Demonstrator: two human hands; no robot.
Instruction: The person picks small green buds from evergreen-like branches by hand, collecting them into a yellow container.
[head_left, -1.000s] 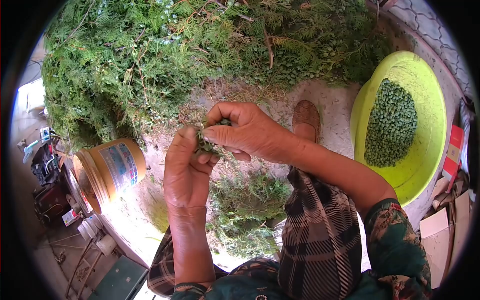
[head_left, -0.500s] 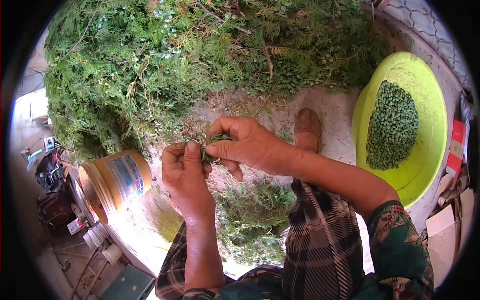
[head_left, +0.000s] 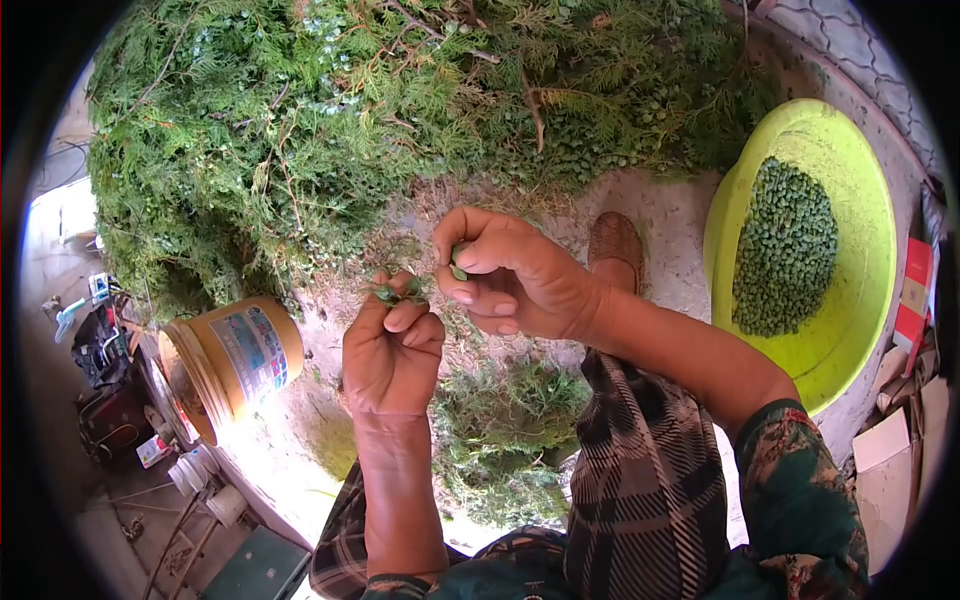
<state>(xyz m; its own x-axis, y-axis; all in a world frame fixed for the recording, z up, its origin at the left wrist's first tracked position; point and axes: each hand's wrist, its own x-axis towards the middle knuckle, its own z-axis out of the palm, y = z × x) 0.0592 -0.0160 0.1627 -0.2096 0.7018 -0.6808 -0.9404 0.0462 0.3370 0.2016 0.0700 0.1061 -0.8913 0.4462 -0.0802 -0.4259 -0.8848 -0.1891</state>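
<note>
My left hand (head_left: 393, 355) is closed in a pinch, palm up, on a small conifer sprig (head_left: 386, 293) with green scale leaves poking out past the fingertips. To its right and slightly higher, my right hand (head_left: 530, 275) curls its fingers round a few small green cones (head_left: 459, 262), which partly show between thumb and fingers. A narrow gap separates the two hands over the littered floor. Past them lies a large heap of cut conifer branches (head_left: 300, 150) bearing pale green cones. On the right, a lime-yellow basin (head_left: 868, 250) holds a mass of picked green cones (head_left: 785, 250).
An orange-yellow bucket (head_left: 275, 345) lies on its side at the left. Green clippings (head_left: 510, 430) cover the floor between my legs. My shoe (head_left: 615, 245) is beyond my right forearm. Flattened cardboard (head_left: 885, 470) is at the right edge, and a dark green box (head_left: 255, 565) at lower left.
My hands were together on the sprig and have drawn apart. The right hand has pulled away with green cones; the left has turned palm up, keeping the sprig.
</note>
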